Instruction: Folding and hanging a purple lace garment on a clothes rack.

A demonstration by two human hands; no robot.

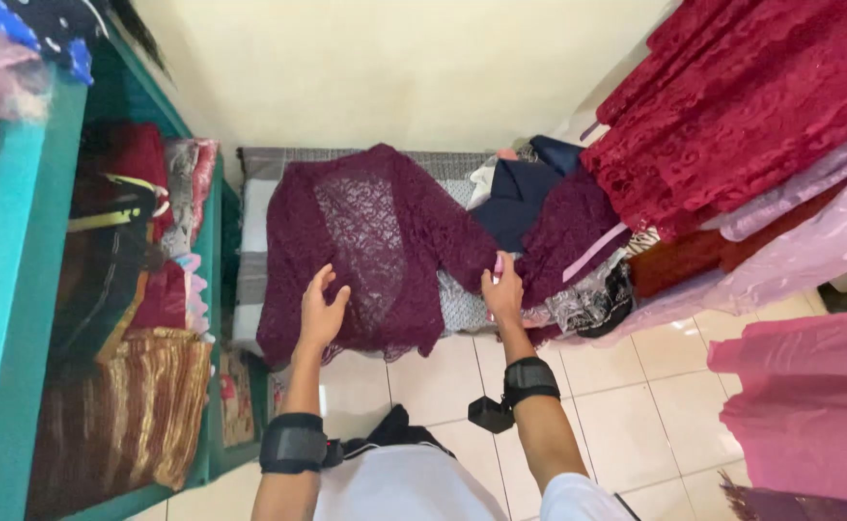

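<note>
Lace cardigan (375,241), maroon, spread on the grey bedding just beyond both hands.
Left hand (322,311) open, touching the hem; right hand (502,287) pinching the sleeve; a hard tug risks snagging lace on the clothes heap (578,260) beyond.

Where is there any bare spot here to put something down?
The tiled floor between the low bed and the pink hanging garments is bare. The bed is mostly covered: the maroon lace top under the left hand and right hand, and heaped clothes.
</note>
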